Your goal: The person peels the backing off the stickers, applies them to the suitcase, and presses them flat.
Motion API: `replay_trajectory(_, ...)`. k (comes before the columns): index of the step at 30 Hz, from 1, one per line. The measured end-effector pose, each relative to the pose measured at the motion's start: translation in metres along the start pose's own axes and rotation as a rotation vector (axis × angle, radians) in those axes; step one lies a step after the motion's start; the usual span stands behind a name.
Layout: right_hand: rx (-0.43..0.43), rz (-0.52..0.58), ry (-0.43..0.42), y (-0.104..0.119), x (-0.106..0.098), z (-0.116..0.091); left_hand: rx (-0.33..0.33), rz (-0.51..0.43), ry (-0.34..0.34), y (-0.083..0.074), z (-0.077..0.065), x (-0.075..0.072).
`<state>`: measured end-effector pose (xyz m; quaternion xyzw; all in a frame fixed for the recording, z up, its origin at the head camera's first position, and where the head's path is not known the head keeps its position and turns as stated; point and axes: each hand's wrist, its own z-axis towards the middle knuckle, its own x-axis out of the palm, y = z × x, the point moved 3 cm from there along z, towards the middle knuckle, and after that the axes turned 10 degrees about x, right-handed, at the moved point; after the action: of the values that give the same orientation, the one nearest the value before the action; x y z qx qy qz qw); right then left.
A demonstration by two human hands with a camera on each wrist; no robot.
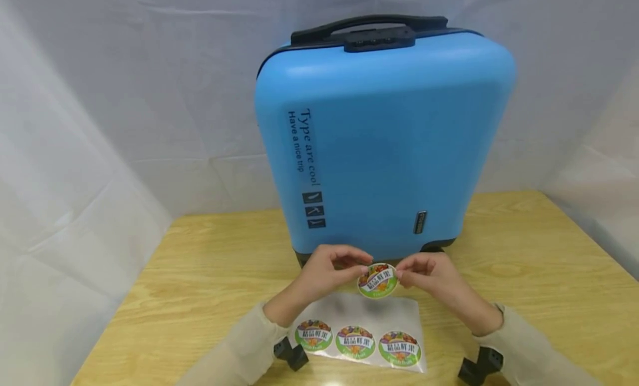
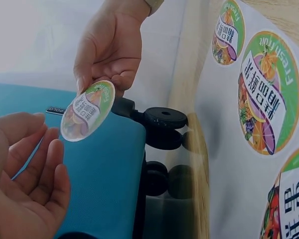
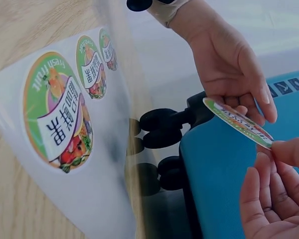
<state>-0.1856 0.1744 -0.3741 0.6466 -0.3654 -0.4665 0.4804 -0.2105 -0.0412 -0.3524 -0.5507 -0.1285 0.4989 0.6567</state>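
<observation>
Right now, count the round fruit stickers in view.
4: one sticker in the right hand; left sticker, middle sticker and right sticker on the sheet, in the head view. Any underneath would be hidden.

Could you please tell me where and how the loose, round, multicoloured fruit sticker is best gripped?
The sticker is probably best pinched at its left rim, coming from the left: it is thin and flat, and the right hand pinches the opposite edge.

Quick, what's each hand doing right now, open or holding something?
Left hand: open, beside the loose sticker, not gripping it.
Right hand: closed, pinching that sticker's edge.
</observation>
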Motion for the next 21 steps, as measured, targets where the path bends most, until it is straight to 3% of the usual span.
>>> replay_trajectory(11,0.007,0.031,-0.07,-0.004,0.0,0.002,0.018,0.004,-0.06,0.001,-0.006,-0.01)
replay_trajectory(21,-0.095,0.118,-0.106,-0.005,0.001,-0.001,-0.033,0.006,-0.148,0.012,-0.011,-0.01)
